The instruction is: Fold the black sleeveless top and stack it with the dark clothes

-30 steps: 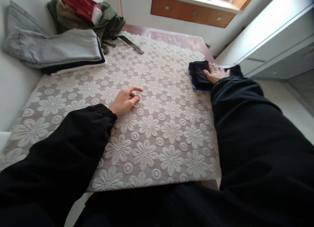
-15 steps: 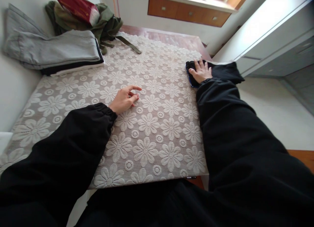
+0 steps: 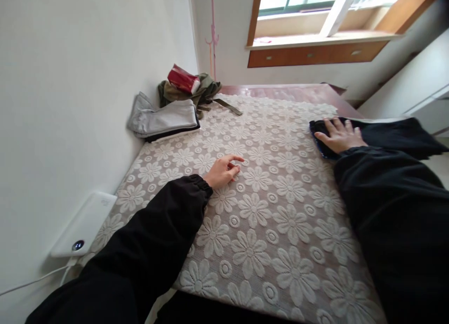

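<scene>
dark garment at the table's right edge

right hand (image 3: pixel 339 134): flat, fingers spread, pressing on a black folded cloth with blue trim (image 3: pixel 324 144) at the far right edge of the cream flower-lace tablecloth (image 3: pixel 259 207); part of the cloth trails off the edge. left hand (image 3: pixel 221 171): loosely curled, empty, resting mid-table. risk, as judged: the overhang's weight could drag the fold off; sliding may ruck the lace.

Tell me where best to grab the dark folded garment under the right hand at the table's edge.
Probably the near folded edge of the dark garment, pinched from the person's side. The right hand lies flat on top, its far part trails off the table, and the folded end rests on the lace cloth.
</scene>
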Tool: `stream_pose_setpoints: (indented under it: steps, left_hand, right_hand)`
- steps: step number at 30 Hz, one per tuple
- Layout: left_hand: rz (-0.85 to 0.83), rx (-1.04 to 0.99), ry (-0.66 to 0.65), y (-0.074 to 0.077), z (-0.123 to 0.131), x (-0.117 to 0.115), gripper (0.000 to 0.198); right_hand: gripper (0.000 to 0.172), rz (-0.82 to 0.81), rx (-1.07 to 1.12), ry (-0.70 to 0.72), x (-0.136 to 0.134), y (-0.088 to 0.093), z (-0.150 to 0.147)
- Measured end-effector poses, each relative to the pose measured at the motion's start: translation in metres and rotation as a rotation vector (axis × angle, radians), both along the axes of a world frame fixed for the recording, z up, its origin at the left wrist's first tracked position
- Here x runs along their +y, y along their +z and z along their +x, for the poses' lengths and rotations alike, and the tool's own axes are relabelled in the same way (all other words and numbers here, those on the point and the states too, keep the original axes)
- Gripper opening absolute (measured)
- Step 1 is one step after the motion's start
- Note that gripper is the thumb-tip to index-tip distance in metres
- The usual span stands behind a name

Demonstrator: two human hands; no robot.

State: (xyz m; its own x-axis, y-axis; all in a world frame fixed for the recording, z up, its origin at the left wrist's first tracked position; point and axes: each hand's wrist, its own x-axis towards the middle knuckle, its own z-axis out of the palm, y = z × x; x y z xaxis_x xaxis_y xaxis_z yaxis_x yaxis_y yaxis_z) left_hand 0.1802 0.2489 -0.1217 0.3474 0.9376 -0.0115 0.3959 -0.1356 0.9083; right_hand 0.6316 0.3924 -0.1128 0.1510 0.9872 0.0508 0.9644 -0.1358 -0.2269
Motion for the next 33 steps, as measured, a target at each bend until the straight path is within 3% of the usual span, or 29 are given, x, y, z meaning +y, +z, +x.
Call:
stream_pose_setpoints:
  steps: [4,10,13,15,21,24,28,31,33]
  left_hand:
    - [0.118,0.099,0.054,0.014,-0.024,0.030,0.027]
    - [0.399,0.385,0.460,0.047,-0.124,0.107,0.047]
    - [0.388,0.478,0.568,0.048,-0.167,0.125,0.037]
    - [0.379,0.505,0.577,0.043,-0.181,0.130,0.025]
    - [0.395,0.503,0.652,0.036,-0.184,0.140,0.027]
    - [0.396,0.446,0.696,0.051,-0.187,0.144,0.029]
    - [0.471,0.339,0.778,0.083,-0.185,0.136,0.030]
    - [0.561,0.277,0.736,0.093,-0.156,0.110,0.042]
    - [0.592,0.263,0.628,0.086,-0.124,0.083,0.041]
  right_hand:
    - [0.100,-0.005,0.005,-0.004,0.004,-0.003,0.004]
    - [0.104,0.046,0.071,0.021,0.013,-0.012,0.014]
    - [0.099,0.041,0.081,0.027,0.015,-0.014,0.018]
    - [0.094,0.034,0.064,0.035,0.015,-0.015,0.020]
    - [0.087,0.077,-0.062,0.040,0.016,-0.028,0.019]
    - [0.085,0.073,-0.143,0.018,0.019,-0.033,0.021]
    - [0.082,0.182,-0.209,0.032,0.022,-0.026,0.017]
    - [0.076,0.367,-0.081,0.207,0.016,-0.013,-0.021]
    - [0.075,0.335,0.209,0.346,0.002,-0.008,-0.068]
